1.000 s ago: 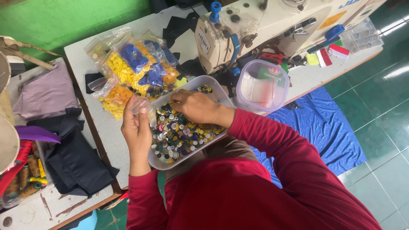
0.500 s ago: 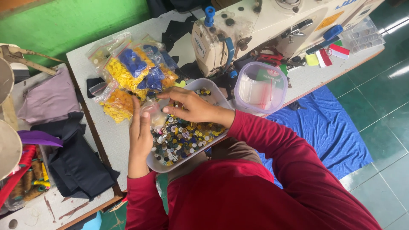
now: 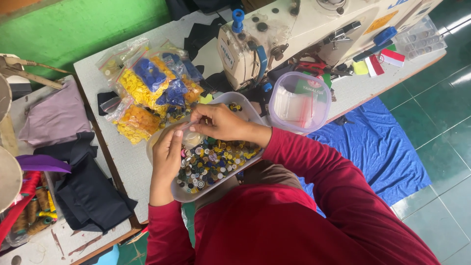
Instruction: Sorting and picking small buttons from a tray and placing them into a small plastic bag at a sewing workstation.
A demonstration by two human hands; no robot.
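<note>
On the grey speckled bench [image 3: 122,162] I see a clear rectangular plastic tray [image 3: 196,194] heaped with mixed coloured buttons. Over it my left hand [image 3: 167,154] and right hand [image 3: 221,122] pinch a small clear plastic bag [image 3: 191,138].

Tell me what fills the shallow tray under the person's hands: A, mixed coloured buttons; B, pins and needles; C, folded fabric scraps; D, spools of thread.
A: the tray is packed with small round buttons in many colours, and both the left hand and right hand meet just above them, at its upper left end.
</note>
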